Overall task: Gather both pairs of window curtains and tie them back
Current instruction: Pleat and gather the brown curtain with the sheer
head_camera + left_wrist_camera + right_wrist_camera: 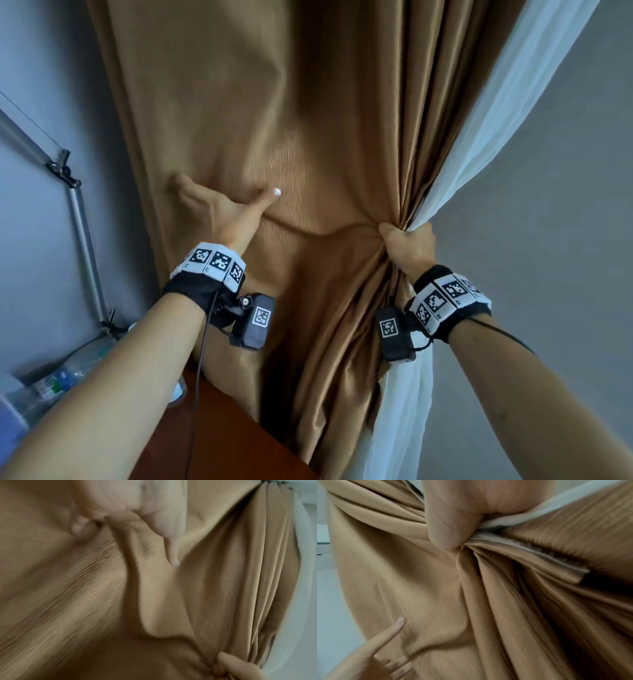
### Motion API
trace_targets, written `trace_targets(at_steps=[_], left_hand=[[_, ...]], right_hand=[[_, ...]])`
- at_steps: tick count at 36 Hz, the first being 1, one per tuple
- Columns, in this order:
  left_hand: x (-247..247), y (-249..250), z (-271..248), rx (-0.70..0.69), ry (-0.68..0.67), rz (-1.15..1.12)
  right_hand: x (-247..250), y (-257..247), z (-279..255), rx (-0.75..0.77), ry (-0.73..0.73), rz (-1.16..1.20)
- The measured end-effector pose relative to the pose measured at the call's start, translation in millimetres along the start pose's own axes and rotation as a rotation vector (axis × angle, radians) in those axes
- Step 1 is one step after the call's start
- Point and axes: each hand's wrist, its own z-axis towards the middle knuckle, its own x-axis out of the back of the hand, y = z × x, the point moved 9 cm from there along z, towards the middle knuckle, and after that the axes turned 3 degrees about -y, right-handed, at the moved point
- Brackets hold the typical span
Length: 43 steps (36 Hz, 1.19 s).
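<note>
Head view: right hand (407,243) clamped on bunched brown curtain (308,120) and white sheer (507,102), probably to keep gathered folds together; left hand (219,209) well apart, thumb out, fingers tucked behind loose cloth, likely to sweep it over. Tie unseen.

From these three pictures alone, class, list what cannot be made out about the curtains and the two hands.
- Left hand fingers: head view, tucked behind the brown curtain.
- Right hand fingers: head view, buried in gathered brown curtain and white sheer curtain.
- Any tie-back: none shows in any view.
- Curtain top and hem: cut off by the head view's edges.
- Fabric detail: wrist views blurred.
</note>
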Motion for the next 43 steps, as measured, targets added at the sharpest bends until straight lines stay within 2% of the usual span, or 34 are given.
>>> trace_targets(at_steps=[3, 6, 9, 14, 19, 23, 25, 29, 31, 33, 35, 37, 40, 43], left_hand=[[-32, -5, 0, 0.069, -0.244, -0.128], [-52, -4, -1, 0.09, -0.374, -0.151], [-69, 3, -3, 0.076, -0.476, -0.081], [-93, 14, -10, 0.026, -0.542, -0.024], [-100, 44, -36, -0.149, -0.469, 0.01], [-109, 51, -65, -0.163, -0.531, -0.056], [-113, 52, -80, -0.187, -0.559, -0.013], [-118, 40, -98, -0.18, -0.663, -0.022], [-121, 30, -109, -0.203, -0.742, -0.028], [-124, 17, -120, -0.255, -0.794, 0.043], [-127, 0, -126, -0.213, -0.817, 0.097], [-129, -7, -126, -0.165, -0.832, 0.105], [-131, 4, -128, -0.177, -0.9, 0.128], [-134, 11, -124, -0.18, -1.009, 0.1]], right_hand=[[-4, -3, -4, 0.011, -0.007, 0.01], [-5, -6, -9, 0.022, -0.014, 0.022], [-6, -8, -12, 0.034, -0.018, 0.043], [-9, -9, -16, 0.035, -0.032, 0.035], [-9, -8, -17, 0.013, -0.049, 0.02], [-10, -13, -19, 0.06, -0.044, 0.071], [-19, -12, -23, 0.045, -0.12, 0.135], [-43, -10, -32, 0.022, -0.4, 0.445], [-48, -13, -32, 0.048, -0.465, 0.487], [-48, -19, -30, 0.107, -0.408, 0.39], [-48, -21, -27, 0.148, -0.326, 0.29], [-51, -16, -21, 0.127, -0.281, 0.21], [-48, -11, -17, 0.088, -0.202, 0.074], [-32, -15, -15, 0.118, -0.052, -0.007]])
